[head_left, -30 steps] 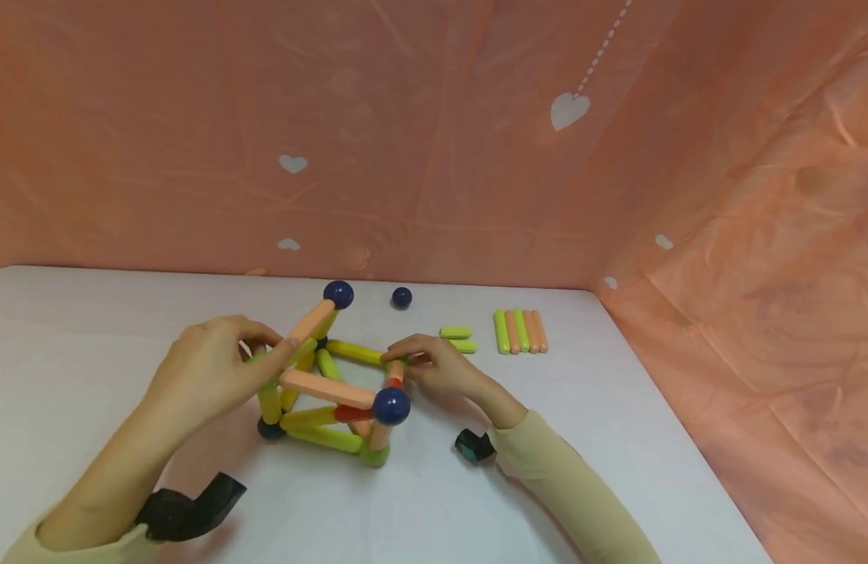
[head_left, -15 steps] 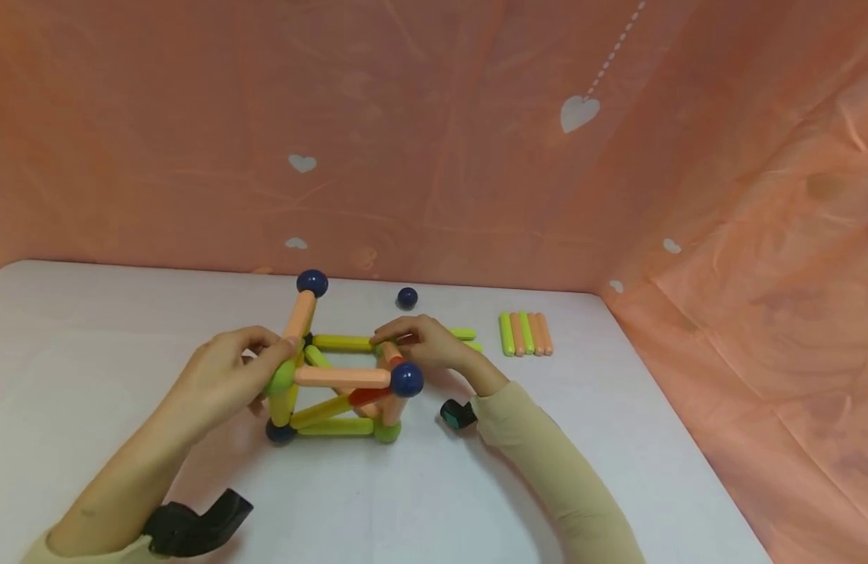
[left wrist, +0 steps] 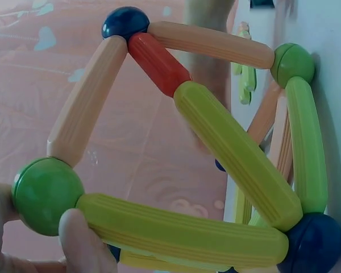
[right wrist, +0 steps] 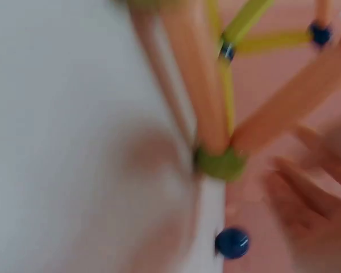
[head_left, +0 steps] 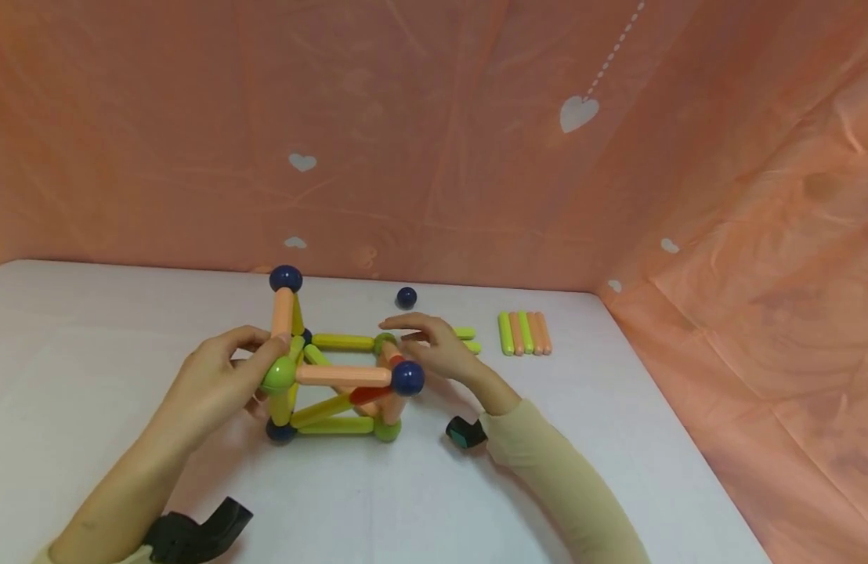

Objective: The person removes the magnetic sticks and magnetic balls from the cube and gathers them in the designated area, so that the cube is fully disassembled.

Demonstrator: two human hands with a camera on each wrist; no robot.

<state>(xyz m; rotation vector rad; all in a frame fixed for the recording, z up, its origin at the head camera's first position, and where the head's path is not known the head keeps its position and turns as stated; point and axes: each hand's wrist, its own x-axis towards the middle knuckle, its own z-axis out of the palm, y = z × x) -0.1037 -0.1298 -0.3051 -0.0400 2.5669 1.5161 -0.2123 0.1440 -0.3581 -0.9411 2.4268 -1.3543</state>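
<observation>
A frame of ball-and-stick building toys stands on the white table, its sticks yellow, lime, orange and red. My left hand (head_left: 222,376) pinches the green ball (left wrist: 48,196) at its upper near left corner between thumb and fingers. From that ball an orange stick (head_left: 342,376) runs right to a dark blue ball (head_left: 407,378). Another orange stick (head_left: 282,312) leads back to a blue ball (head_left: 286,279). Beside the far right corner, my right hand (head_left: 437,345) hovers with loosely extended fingers, apart from a low green ball (head_left: 385,341). The right wrist view is blurred.
One loose blue ball (head_left: 406,298) lies behind the frame. Two short lime sticks (head_left: 465,334) sit partly behind my right hand. Farther right, several lime and orange sticks (head_left: 525,334) lie in a row. An orange cloth with white hearts (head_left: 434,157) hangs behind the table.
The frame has turned, and its upper back blue ball has swung left. My right hand has let go of the far right corner and drawn slightly away. My left hand keeps its grip.
</observation>
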